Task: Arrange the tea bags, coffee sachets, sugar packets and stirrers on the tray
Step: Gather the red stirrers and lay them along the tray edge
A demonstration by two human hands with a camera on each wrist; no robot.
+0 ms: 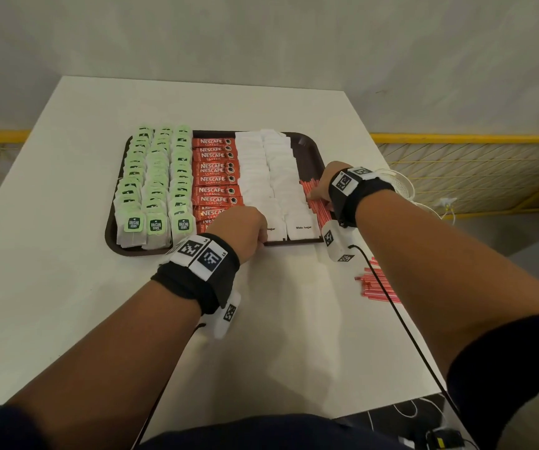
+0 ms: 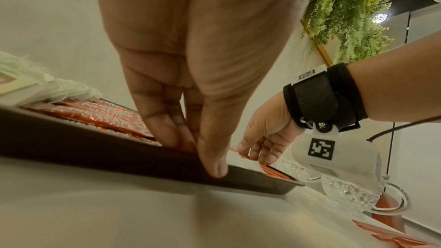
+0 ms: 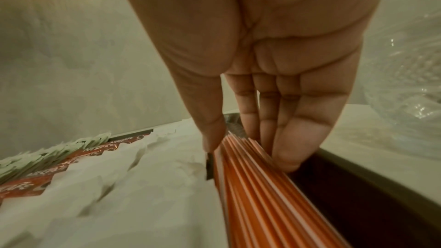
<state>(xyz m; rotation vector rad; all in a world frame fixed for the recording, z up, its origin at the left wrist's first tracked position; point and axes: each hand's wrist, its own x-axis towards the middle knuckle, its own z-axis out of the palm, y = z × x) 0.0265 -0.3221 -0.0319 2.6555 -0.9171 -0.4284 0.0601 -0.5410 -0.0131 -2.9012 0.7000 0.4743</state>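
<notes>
Fingers (image 3: 284, 150) astride stirrers (image 3: 257, 186), lengthwise along tray (image 3: 358, 186).

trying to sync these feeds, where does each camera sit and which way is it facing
Head: worn on the head, facing forward and down at the tray; both forearms show, the left hand at its near rim.
Left wrist: under the left wrist, facing along the fingers at the rim and coffee sachets; the right hand shows too.
Right wrist: facing along the right hand's fingers on the stirrers.
All share the tray.
</notes>
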